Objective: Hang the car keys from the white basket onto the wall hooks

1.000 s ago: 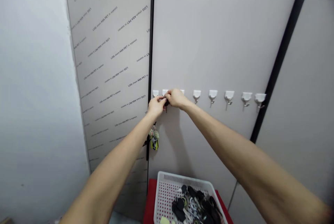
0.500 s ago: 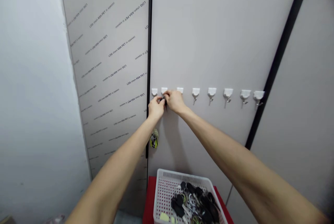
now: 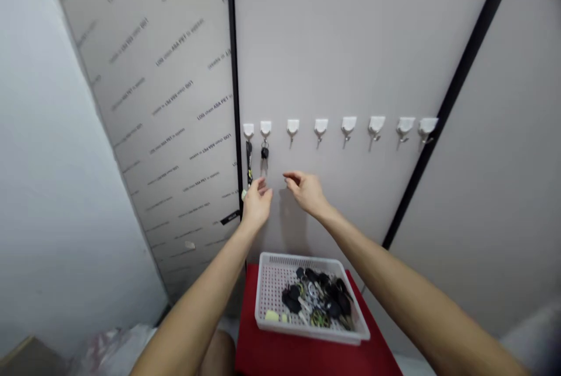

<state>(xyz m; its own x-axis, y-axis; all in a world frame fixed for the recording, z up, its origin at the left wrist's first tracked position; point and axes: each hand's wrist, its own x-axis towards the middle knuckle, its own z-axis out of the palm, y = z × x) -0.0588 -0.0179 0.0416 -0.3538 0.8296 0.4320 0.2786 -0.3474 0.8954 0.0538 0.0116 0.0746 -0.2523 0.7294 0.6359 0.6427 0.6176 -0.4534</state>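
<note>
A row of several white adhesive hooks (image 3: pixel 321 127) runs across a grey panel. A small black key fob (image 3: pixel 265 152) hangs from the second hook, and a dark lanyard (image 3: pixel 249 162) with a pale charm at its end hangs from the first. My left hand (image 3: pixel 258 203) is just below them, fingers apart, close to the charm and holding nothing. My right hand (image 3: pixel 305 192) is empty too, fingers spread near the panel, below the third and fourth hooks. A white plastic basket (image 3: pixel 302 260) below holds a heap of black keys (image 3: pixel 315 300).
The basket sits on a red table (image 3: pixel 298 358). Left of the hooks stands a panel with printed lettering (image 3: pixel 175 130), and a black strip (image 3: pixel 234 101) runs down the join. A white wall (image 3: pixel 52 189) lies further left, with a plastic bag (image 3: pixel 114 349) low down.
Both hands have let go of the fob and moved down and apart. The fob now hangs on the second hook. The view has tilted, showing more of the basket and red table.
</note>
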